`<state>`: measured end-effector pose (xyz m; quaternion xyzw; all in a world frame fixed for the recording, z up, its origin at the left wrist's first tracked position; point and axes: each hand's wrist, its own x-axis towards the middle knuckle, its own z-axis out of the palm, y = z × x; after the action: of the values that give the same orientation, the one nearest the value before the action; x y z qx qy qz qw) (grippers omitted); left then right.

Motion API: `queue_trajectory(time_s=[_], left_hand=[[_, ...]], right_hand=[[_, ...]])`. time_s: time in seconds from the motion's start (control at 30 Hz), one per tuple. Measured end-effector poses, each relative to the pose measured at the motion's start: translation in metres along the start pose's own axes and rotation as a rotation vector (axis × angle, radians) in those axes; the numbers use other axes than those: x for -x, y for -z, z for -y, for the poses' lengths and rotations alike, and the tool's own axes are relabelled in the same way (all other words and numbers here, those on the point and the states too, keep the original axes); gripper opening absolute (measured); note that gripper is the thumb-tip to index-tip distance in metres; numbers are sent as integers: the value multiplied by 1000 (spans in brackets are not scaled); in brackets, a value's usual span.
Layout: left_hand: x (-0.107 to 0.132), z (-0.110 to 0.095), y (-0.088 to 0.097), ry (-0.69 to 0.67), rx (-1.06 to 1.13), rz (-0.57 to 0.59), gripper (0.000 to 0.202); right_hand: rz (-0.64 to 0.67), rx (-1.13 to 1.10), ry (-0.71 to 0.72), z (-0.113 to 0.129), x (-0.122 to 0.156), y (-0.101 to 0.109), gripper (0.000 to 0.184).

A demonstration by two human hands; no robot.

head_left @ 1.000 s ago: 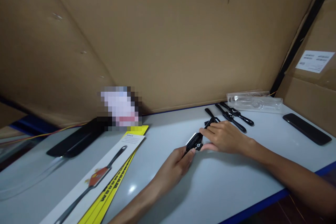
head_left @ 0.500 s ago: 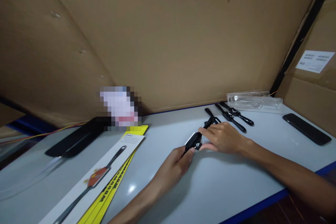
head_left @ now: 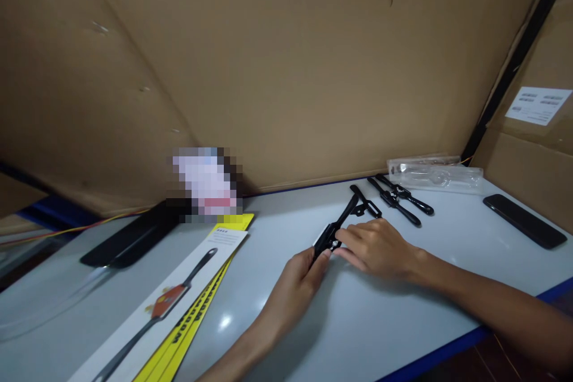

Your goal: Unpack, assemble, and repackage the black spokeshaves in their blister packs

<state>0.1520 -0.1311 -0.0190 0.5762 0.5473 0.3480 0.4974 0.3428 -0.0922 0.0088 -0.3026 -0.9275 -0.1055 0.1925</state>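
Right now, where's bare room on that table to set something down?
The table is bare between the yellow strips and left hand, and from the right hand to the blue front edge. Beyond that hand it's crowded: black tools, clear packs.

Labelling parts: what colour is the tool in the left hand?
The tool is mostly black, with a pale strip along one side; head view.

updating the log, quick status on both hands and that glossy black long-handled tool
Left hand gripping glossy black long-handled tool. Right hand touching it near mid-length. Flat black slotted part lies close beyond; no obstruction seen at the hands.
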Motion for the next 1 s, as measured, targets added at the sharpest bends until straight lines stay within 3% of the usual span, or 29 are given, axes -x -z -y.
queue_trajectory(time_s=[0.17, 0.53, 0.8, 1.0], left_hand=[[1, 2, -2, -56, -150, -38, 42], [5, -5, -4, -149, -276, -104, 37], [10, -10, -4, -181, -244, -103, 36], [10, -6, -2, -215, -191, -123, 32]], right_hand=[[-40, 83, 28, 6, 1, -4, 26], [72, 38, -105, 15, -1, -2, 27], [102, 8, -130, 18, -2, -1, 27], [131, -81, -239, 21, -2, 0, 25]])
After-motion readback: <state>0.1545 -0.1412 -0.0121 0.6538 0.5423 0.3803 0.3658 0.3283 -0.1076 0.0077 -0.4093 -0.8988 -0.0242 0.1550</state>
